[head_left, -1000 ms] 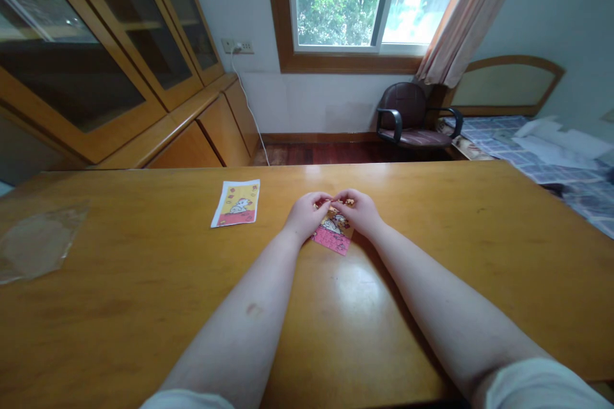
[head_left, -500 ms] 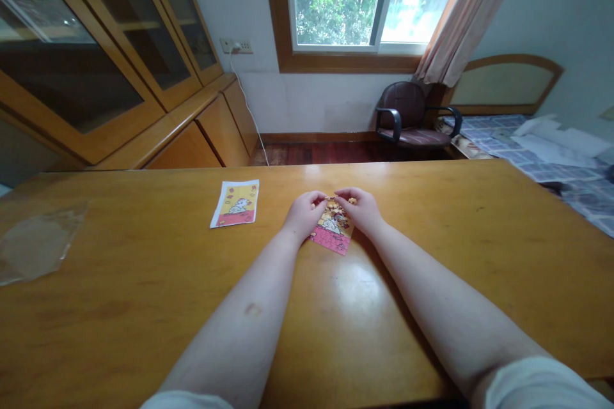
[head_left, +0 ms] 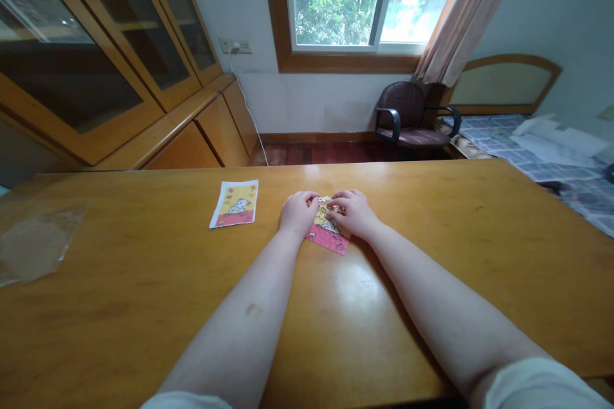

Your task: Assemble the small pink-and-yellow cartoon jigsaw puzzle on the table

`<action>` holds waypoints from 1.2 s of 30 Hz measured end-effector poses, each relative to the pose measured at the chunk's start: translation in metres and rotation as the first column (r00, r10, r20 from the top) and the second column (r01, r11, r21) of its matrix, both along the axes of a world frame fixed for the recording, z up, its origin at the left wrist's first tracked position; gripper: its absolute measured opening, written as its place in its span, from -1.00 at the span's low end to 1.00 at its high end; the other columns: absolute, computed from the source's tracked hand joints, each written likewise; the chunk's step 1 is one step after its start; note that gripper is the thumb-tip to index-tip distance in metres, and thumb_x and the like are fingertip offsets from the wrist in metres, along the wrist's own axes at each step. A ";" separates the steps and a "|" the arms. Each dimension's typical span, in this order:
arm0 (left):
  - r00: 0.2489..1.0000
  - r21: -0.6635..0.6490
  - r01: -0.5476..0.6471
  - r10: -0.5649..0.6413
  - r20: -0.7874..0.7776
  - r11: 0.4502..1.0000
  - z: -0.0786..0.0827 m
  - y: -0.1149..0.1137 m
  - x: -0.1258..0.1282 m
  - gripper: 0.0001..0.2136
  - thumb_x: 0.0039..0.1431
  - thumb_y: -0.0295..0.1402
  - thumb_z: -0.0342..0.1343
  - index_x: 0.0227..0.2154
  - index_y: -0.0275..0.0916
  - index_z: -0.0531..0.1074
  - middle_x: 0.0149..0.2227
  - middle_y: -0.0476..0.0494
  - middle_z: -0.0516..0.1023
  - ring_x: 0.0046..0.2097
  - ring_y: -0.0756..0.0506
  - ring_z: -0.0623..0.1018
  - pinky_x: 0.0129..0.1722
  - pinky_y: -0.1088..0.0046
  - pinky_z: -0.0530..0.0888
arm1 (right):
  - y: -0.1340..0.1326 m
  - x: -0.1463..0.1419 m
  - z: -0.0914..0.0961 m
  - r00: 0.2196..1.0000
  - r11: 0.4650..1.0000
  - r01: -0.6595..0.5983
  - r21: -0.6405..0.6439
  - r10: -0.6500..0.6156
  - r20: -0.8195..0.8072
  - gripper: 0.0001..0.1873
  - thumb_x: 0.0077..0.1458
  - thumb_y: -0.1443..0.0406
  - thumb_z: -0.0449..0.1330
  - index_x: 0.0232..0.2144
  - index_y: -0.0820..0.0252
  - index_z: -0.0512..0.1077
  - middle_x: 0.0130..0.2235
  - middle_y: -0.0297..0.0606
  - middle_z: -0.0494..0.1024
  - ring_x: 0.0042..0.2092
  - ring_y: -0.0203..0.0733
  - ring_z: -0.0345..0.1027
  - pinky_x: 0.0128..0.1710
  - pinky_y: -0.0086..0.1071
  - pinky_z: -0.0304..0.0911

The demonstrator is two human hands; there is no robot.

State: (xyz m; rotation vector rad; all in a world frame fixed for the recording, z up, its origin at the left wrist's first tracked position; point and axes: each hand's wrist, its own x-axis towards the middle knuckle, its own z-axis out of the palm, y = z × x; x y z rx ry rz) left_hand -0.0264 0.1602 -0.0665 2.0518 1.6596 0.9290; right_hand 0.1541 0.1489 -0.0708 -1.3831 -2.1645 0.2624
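A small jigsaw puzzle [head_left: 328,239], pink at the near end and yellow with a white animal above, lies on the wooden table between my hands. Loose yellow pieces cluster at its far end. My left hand [head_left: 299,212] rests at the puzzle's left edge, fingers curled inward and closed; what they hold, if anything, is hidden. Over the right side and the yellow pieces is my right hand [head_left: 355,212], its fingers apart. To the left lies a picture card [head_left: 235,204] with the same yellow and pink design and a white border.
A clear plastic bag [head_left: 38,243] lies at the table's left end. Beyond the wooden table [head_left: 432,255] stand a glass-door cabinet [head_left: 158,96], a brown armchair [head_left: 411,115] and a bed [head_left: 527,140] with papers on it.
My hands have parted from their pinch at the puzzle's far end. The left has shifted slightly left, and the right has spread its fingers over the pieces.
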 end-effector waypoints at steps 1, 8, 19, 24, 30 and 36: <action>1.000 0.006 -0.008 0.008 0.010 1.000 0.000 0.000 0.000 -0.78 0.15 -0.33 0.01 -0.31 -0.20 0.57 -0.24 -0.15 0.60 -0.15 -0.15 0.53 -0.09 0.35 0.42 | -0.001 -0.001 0.000 1.000 1.000 -0.014 0.000 0.014 0.021 -0.82 0.01 0.17 0.28 -0.31 0.07 0.58 -0.12 -0.20 0.55 -0.07 -0.02 0.30 0.05 -0.07 0.10; 0.993 0.028 0.013 -0.016 0.120 1.000 0.001 -0.002 0.001 -0.78 0.17 -0.33 -0.01 -0.33 -0.23 0.55 -0.25 -0.16 0.60 -0.16 -0.14 0.53 -0.10 0.35 0.42 | -0.002 -0.003 0.005 0.981 0.996 -0.092 -0.005 0.090 -0.170 -0.98 -0.03 0.32 0.29 -0.47 0.12 0.50 -0.26 -0.27 0.57 -0.15 -0.13 0.35 0.00 -0.19 0.14; 0.946 0.045 0.173 -0.179 0.271 0.984 0.008 -0.008 0.007 -0.83 0.14 -0.28 0.09 -0.32 -0.23 0.52 -0.27 -0.11 0.58 -0.19 -0.09 0.53 -0.11 0.40 0.44 | -0.005 0.000 0.008 0.826 0.984 0.059 -0.168 -0.143 -0.546 -0.75 -0.01 0.11 0.23 -0.40 0.17 0.50 -0.34 -0.27 0.56 -0.27 -0.16 0.41 -0.18 -0.29 0.28; 0.951 0.059 0.167 -0.176 0.254 0.984 0.006 -0.007 0.006 -0.84 0.14 -0.30 0.09 -0.35 -0.24 0.52 -0.32 -0.10 0.57 -0.22 -0.08 0.52 -0.16 0.43 0.43 | -0.003 -0.002 0.007 0.791 0.975 0.013 -0.221 -0.145 -0.594 -0.70 -0.04 0.08 0.24 -0.39 0.20 0.51 -0.38 -0.28 0.56 -0.32 -0.19 0.41 -0.25 -0.32 0.29; 0.947 0.076 0.172 -0.186 0.262 0.982 0.006 -0.007 0.006 -0.84 0.15 -0.29 0.09 -0.34 -0.24 0.52 -0.31 -0.09 0.57 -0.21 -0.07 0.53 -0.12 0.42 0.43 | -0.001 -0.002 0.001 0.792 0.958 0.009 -0.288 -0.183 -0.583 -0.71 -0.09 0.10 0.27 -0.42 0.21 0.51 -0.40 -0.28 0.56 -0.37 -0.21 0.40 -0.30 -0.34 0.29; 0.952 0.067 0.175 -0.186 0.243 0.982 0.008 -0.010 0.006 -0.85 0.14 -0.29 0.10 -0.35 -0.23 0.52 -0.29 -0.10 0.58 -0.18 -0.10 0.53 -0.07 0.38 0.42 | -0.001 -0.003 0.002 0.782 0.949 0.040 -0.314 -0.226 -0.581 -0.72 -0.11 0.10 0.28 -0.45 0.21 0.52 -0.44 -0.29 0.56 -0.40 -0.22 0.39 -0.35 -0.37 0.29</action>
